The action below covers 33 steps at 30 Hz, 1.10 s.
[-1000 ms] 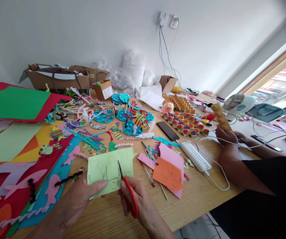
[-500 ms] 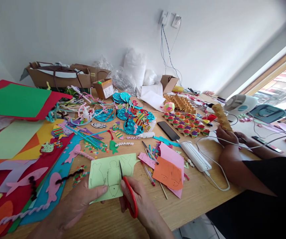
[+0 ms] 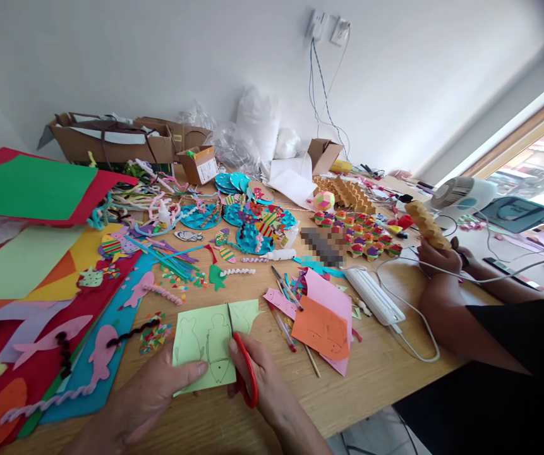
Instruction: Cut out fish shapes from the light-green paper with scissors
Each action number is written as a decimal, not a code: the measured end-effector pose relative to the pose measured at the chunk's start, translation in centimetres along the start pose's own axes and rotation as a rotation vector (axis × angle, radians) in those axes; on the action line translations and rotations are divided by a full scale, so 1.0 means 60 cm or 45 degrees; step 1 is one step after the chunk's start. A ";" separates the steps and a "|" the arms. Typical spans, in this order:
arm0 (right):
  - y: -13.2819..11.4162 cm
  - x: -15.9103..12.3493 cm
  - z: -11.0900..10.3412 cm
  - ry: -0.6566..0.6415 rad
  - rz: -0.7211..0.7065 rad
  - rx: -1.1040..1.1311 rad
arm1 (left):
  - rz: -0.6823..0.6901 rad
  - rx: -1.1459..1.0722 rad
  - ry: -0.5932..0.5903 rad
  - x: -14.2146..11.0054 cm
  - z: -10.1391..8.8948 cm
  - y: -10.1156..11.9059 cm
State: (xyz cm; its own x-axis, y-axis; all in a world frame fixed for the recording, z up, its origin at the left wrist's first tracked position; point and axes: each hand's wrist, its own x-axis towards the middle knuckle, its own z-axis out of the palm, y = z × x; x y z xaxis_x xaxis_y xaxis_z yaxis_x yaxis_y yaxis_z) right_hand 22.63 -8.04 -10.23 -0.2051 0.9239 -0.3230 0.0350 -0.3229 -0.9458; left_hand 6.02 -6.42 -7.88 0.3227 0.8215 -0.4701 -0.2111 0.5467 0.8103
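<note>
A light green sheet of paper [image 3: 191,335] with pencilled fish outlines is pinched at its lower left by my left hand [image 3: 165,379], thumb on top. My right hand [image 3: 259,373] grips red-handled scissors [image 3: 247,373], their dark blades on the sheet between the middle and right fish. The blades look nearly closed; whether paper lies between them I cannot tell. Right of the hands rests an orange paper [image 3: 319,332] with pencil drawings, on top of pink paper [image 3: 331,294]. Several pens [image 3: 284,287] lie beside it.
Coloured sheets with pink cut-out fish [image 3: 103,351] cover the left side. Painted egg cartons [image 3: 357,234], blue decorated discs [image 3: 255,237] and a white power strip [image 3: 373,297] lie farther back. On the right, a co-worker's hand [image 3: 440,259] holds a piece of egg carton [image 3: 426,224].
The green paper has shifted slightly right and down in view, and the scissor blades sit more closed on it. The view itself has drifted a little. The co-worker's carton piece has tilted.
</note>
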 end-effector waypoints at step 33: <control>0.003 0.040 -0.002 0.345 -0.247 0.330 | 0.210 0.274 0.005 0.028 -0.021 0.019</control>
State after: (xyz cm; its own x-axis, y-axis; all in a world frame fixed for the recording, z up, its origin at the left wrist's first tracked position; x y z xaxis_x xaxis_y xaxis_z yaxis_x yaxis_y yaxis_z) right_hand 22.29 -5.87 -11.17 0.0820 0.9821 -0.1695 -0.2334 -0.1464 -0.9613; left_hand 5.18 -4.23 -8.20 0.2968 0.8973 -0.3268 -0.0593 0.3588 0.9315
